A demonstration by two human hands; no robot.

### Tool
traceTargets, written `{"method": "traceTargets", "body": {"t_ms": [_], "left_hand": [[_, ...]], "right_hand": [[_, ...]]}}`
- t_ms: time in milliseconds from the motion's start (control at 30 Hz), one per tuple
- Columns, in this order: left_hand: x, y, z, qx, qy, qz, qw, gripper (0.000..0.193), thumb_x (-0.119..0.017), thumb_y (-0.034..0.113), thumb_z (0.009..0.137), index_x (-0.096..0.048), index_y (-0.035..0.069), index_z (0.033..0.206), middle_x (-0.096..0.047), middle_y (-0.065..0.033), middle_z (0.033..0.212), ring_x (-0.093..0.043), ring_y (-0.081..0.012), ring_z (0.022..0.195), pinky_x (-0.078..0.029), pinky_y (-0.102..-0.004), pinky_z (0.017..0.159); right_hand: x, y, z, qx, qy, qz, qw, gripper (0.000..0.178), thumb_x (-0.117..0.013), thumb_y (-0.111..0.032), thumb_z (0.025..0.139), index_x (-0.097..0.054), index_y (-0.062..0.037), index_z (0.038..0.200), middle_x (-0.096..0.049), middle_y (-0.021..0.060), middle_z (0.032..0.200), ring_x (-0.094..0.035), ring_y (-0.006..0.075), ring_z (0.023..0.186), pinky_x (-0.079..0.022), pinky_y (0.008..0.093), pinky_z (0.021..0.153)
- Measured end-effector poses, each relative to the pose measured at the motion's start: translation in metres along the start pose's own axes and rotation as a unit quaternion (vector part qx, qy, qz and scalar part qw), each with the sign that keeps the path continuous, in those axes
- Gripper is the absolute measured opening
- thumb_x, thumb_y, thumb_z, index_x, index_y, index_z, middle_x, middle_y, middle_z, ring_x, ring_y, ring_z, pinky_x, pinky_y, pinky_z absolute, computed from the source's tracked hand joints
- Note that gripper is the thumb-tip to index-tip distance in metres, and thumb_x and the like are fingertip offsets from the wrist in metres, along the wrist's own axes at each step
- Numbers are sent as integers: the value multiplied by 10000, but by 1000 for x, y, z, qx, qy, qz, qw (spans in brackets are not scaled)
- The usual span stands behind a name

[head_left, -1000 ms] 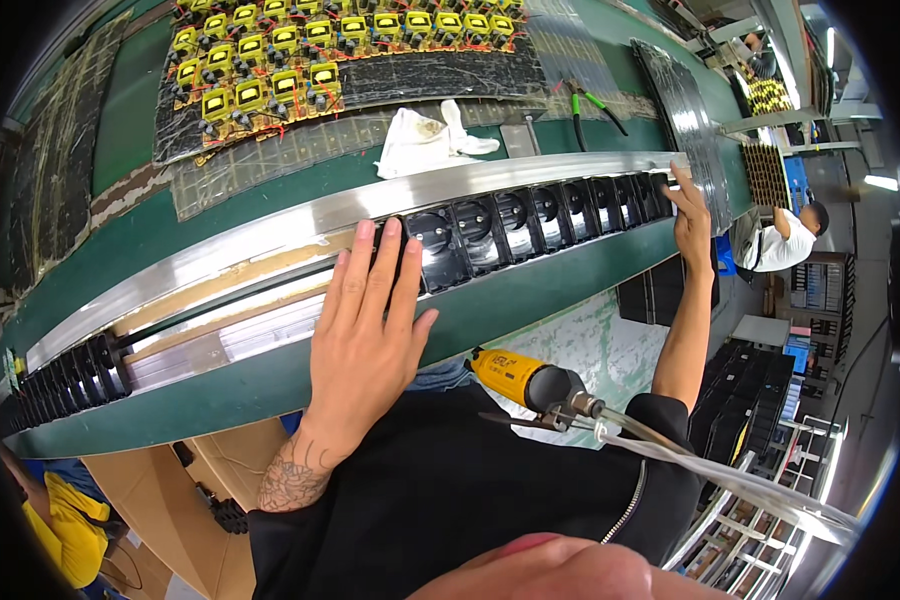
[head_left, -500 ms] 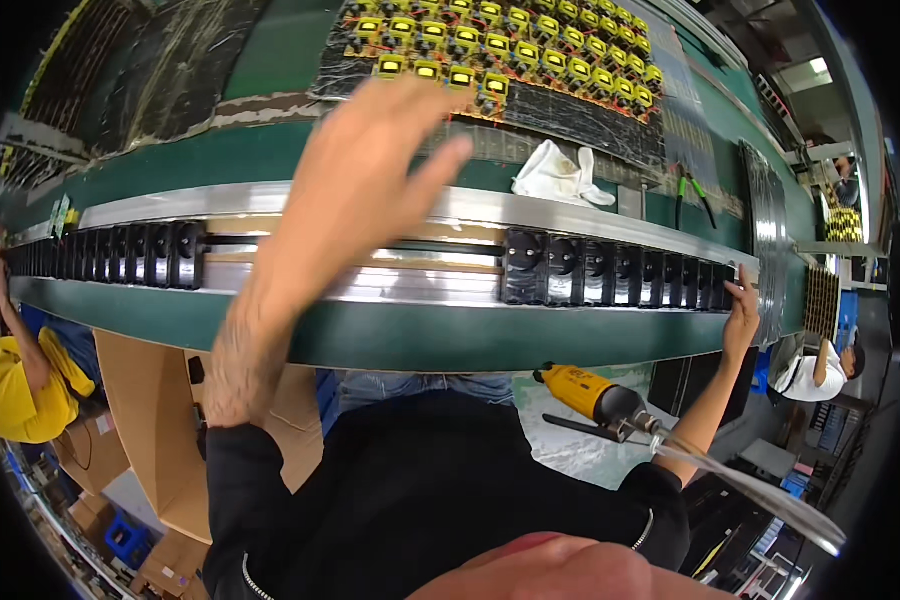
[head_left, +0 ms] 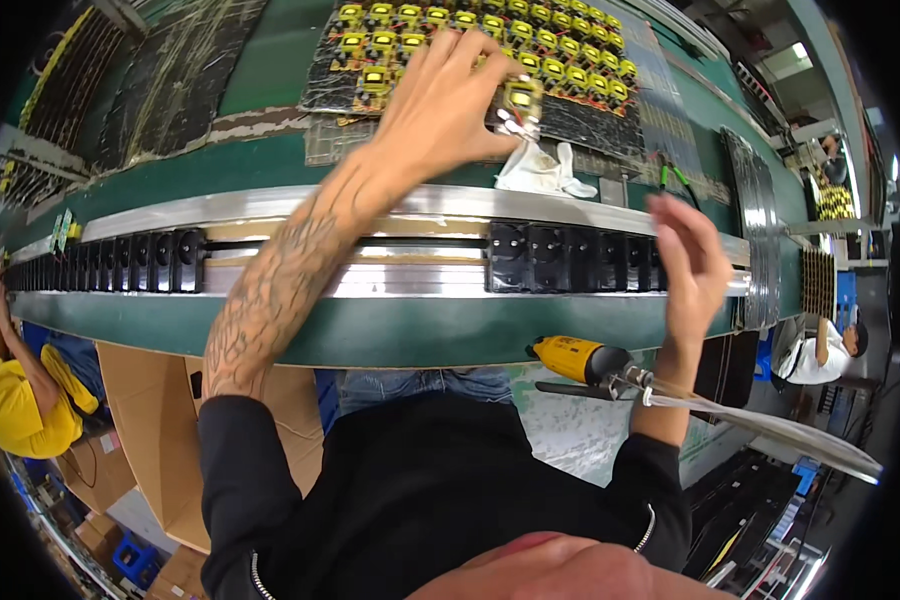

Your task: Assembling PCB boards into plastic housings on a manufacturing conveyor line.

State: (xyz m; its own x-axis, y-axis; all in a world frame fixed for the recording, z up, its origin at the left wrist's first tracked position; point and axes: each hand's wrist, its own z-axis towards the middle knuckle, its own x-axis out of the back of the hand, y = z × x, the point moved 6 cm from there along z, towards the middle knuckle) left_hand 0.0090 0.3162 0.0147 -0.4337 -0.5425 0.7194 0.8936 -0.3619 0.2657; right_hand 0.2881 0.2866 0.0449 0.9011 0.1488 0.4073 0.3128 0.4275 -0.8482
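My left hand (head_left: 448,110) reaches over the far side of the bench, a small circuit board (head_left: 521,100) with a yellow transformer held between its fingers and thumb. Under that hand and around it, rows of similar boards (head_left: 576,75) rest on a black sheet. My right hand (head_left: 692,262) is raised over the right part of a metal rail, fingers loosely apart and nothing in them. Black plastic housings (head_left: 540,257) stand side by side in the rail (head_left: 425,284), in a right and a left group (head_left: 160,262), with a gap between them.
A white glove or cloth (head_left: 535,170) and green-handled pliers (head_left: 676,178) lie beyond the rail. A yellow power screwdriver (head_left: 575,358) hangs at the near edge, with a clear hose running right. A person in yellow (head_left: 30,405) touches the rail's left end; another in white sits at right.
My left hand has moved away and right, and now has a circuit board in it. My right hand has left the rail's right end and moved left. The right housings have shifted slightly left.
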Motion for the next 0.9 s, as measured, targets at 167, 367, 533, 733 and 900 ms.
{"method": "traceTargets", "body": {"t_ms": [167,367,533,733,900], "left_hand": [[28,61,-31,177,-76,-467,863,504,-839,112,756,-629,68,1212,-595,-80,1153,-539,-165,1016,-475,-269,849],[29,67,-50,186,-35,-592,783,401,-761,12,835,-625,7,1212,-656,-96,1081,-597,-137,956,-495,-234,845],[15,54,-50,298,8,-707,641,303,-693,52,915,-635,-2,1208,-685,-95,1064,-620,-138,970,-496,-250,889],[3,53,-55,360,67,-794,486,264,-654,179,982,-655,10,1186,-691,-77,1086,-606,-116,1014,-454,-260,879],[-3,72,-62,408,71,-810,416,269,-665,222,990,-660,23,1172,-692,-56,1080,-594,-90,1009,-407,-246,840]], "right_hand": [[-70,12,18,-165,-152,240,945,475,-601,-61,944,-517,30,1402,-681,187,1180,-657,194,979,-513,263,837],[-81,-10,28,-101,-99,153,978,476,-723,26,868,-576,32,1321,-709,154,1052,-674,184,917,-540,246,793],[-87,-24,27,39,-49,39,997,512,-778,36,815,-586,34,1290,-704,127,998,-671,159,904,-543,227,754],[-95,-13,20,-55,0,257,965,414,-798,29,787,-638,33,1169,-698,96,925,-653,122,803,-545,223,721],[-95,-15,19,-47,21,172,984,249,-783,31,797,-680,22,1023,-694,79,861,-622,105,721,-533,216,687]]}}
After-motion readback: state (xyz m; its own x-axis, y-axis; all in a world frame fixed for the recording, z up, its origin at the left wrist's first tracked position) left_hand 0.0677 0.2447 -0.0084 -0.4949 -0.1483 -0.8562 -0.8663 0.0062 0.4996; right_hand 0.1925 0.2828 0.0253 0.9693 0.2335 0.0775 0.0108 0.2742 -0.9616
